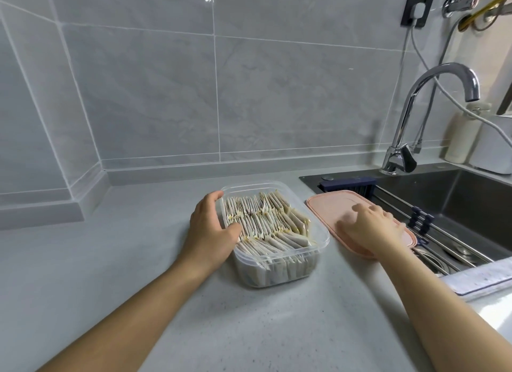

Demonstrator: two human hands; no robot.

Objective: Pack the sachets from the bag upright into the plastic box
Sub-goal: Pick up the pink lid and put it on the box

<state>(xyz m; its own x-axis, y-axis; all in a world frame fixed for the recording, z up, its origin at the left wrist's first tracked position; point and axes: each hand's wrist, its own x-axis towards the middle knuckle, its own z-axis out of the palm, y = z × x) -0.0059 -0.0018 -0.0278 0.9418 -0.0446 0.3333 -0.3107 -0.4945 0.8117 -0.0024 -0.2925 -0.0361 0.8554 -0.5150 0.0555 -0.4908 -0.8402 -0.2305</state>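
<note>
On the worktop our left hand grips the plastic box of upright sachets; right hand lies flat on the pink lid.

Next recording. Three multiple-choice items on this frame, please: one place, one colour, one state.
1. Where is the lid relative to the plastic box? A on top of it; B to its right, at the sink's edge; C underneath it.
2. The lid's colour? A blue; B pink; C green.
3. The plastic box is: A empty; B half full; C packed with upright sachets.
Key: B, it lies flat under the right hand; B, plainly pink; C, sachets fill it wall to wall while the left hand holds its side.
</note>
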